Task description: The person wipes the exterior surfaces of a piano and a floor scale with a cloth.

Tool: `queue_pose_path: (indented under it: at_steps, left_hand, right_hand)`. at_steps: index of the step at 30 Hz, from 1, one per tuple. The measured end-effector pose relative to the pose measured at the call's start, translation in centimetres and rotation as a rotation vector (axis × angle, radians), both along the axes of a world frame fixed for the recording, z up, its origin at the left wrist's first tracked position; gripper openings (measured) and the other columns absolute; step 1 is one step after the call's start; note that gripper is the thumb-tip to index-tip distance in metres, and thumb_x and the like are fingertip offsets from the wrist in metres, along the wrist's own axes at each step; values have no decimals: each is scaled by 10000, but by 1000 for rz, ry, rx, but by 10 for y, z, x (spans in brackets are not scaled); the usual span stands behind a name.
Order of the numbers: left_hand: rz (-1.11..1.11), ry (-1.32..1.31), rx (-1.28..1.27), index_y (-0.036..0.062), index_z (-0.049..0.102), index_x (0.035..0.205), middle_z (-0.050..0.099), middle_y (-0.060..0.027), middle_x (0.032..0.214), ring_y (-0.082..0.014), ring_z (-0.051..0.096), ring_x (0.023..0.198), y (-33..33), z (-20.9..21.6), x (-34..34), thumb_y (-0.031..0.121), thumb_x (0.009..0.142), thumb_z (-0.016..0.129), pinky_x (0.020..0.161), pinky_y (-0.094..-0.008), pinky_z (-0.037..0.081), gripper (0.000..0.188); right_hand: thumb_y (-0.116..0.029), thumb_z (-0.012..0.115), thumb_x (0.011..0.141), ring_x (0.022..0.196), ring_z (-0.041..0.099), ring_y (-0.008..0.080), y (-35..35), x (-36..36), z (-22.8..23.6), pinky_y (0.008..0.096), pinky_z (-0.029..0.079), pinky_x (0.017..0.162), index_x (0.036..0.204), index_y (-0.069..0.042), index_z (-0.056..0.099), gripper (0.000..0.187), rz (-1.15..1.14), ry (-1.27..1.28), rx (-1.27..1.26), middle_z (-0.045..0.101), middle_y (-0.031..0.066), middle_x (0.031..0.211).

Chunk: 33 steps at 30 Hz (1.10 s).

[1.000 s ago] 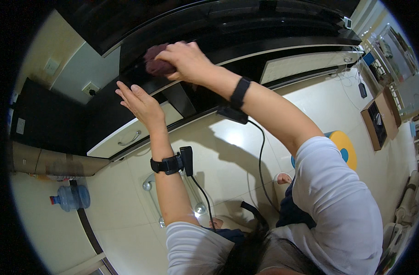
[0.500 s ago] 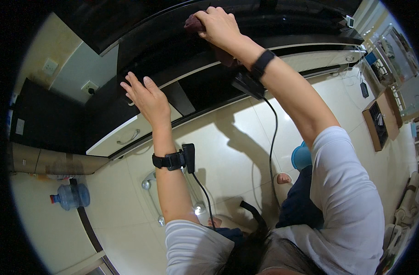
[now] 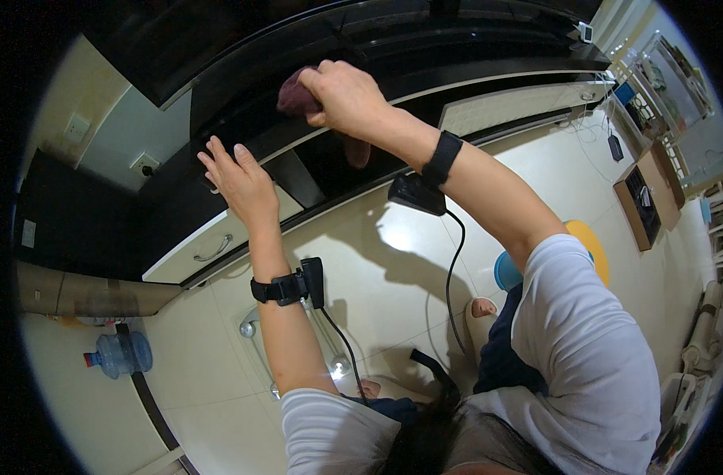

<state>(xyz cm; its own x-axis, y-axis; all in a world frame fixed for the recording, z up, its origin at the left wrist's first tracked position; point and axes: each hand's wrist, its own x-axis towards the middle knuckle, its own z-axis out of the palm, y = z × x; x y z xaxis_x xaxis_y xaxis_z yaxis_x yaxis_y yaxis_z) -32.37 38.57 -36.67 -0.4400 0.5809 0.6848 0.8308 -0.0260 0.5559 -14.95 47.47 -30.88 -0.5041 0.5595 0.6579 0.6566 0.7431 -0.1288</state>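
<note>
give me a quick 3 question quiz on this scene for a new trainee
1. True or false: the right hand grips a dark red cloth against the black cabinet top.
2. Multiple choice: the left hand is
A) holding a spray bottle
B) resting flat and open on the cabinet's front edge
C) pulling the drawer handle
3. Fill in: on the tiled floor at the lower left lies a blue water ____.

Key
1. True.
2. B; the fingers are spread and hold nothing, and the drawer handle lies below the hand, untouched.
3. Bottle.
</note>
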Motion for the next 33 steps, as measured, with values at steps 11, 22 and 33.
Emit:
queue_pose_path:
  at_steps: [11, 22, 33]
  left_hand:
    - [-6, -17, -16, -43, 339, 1405, 348, -249, 1455, -393, 191, 1412, -4, 3, 1, 311, 1013, 361, 1149, -479, 142, 529]
    - [-13, 86, -26, -39, 351, 1399, 349, -243, 1457, -394, 195, 1412, -2, -4, -5, 314, 1014, 359, 1148, -486, 143, 523]
    - [-43, 43, 3, -37, 375, 1384, 377, -245, 1438, -406, 218, 1400, -1, -3, -3, 302, 1006, 386, 1141, -496, 154, 508]
  right_hand:
    - [-184, 786, 653, 948, 589, 343, 55, 33, 37, 422, 497, 807, 1034, -108, 616, 424, 77, 426, 240, 623, 143, 949]
    - [-361, 700, 739, 1065, 546, 313, 99, 71, -22, 490, 405, 928, 1205, -136, 559, 536, -405, 155, 257, 591, 130, 1102]
    - [-284, 717, 725, 908, 603, 265, 32, -55, -34, 408, 489, 762, 1072, -187, 640, 369, 148, 272, 410, 630, 64, 975]
